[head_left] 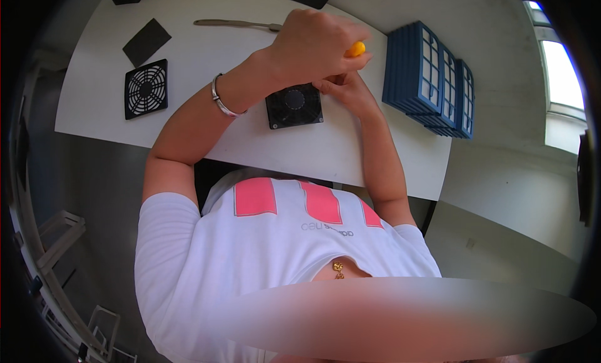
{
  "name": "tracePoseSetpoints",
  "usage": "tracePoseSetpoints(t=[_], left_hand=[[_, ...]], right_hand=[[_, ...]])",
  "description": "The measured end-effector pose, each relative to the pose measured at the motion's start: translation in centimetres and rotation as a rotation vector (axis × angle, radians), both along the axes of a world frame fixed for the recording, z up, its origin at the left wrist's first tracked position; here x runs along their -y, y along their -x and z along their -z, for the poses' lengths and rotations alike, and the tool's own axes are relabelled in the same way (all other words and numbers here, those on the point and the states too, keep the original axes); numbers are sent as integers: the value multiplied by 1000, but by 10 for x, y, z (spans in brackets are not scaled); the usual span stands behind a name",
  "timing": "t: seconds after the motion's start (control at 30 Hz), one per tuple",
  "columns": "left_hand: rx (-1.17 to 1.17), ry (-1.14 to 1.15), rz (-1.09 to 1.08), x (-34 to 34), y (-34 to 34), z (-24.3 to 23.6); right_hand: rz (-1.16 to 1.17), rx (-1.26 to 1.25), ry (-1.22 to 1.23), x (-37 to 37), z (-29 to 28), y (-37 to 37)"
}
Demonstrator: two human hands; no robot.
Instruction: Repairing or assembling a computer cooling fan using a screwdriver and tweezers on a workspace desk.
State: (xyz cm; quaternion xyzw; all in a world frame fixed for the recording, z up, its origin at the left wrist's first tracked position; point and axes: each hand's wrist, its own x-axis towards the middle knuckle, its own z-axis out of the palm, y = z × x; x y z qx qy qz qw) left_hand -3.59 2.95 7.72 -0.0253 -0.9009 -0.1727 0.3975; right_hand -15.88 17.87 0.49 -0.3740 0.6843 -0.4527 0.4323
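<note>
Two hands at a small black fan on the white desk.

The black square fan lies flat near the front edge of the desk, just under both hands. The left hand hangs above its far edge, fingers clenched around an orange-handled tool whose orange end shows on the right side of the fist. The right hand rests at the fan's right corner, its fingers touching it; I cannot tell if they grip it. A black fan grille and a dark square pad lie well apart to the left, a stack of blue filter frames to the right, a long metal tool behind.
</note>
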Motion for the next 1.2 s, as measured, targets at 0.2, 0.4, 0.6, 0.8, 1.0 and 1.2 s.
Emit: tracePoseSetpoints(t=[0.2,0.4,0.6,0.8,1.0,1.2], left_hand=[[78,-75,-54,23,-30,-43],[184,-78,-201,37,-57,-29],[158,-301,-310,28,-102,1],[138,-361,-343,21,-116,8],[78,-302,-308,21,-116,4],[87,-247,-298,17,-111,1]], right_hand=[[-13,0,44,8,-1,-7],[80,-50,121,7,2,-7],[74,-185,99,4,1,-3],[51,-298,131,5,-3,-9],[10,-427,250,3,3,-8],[-4,-435,246,4,-2,-12]])
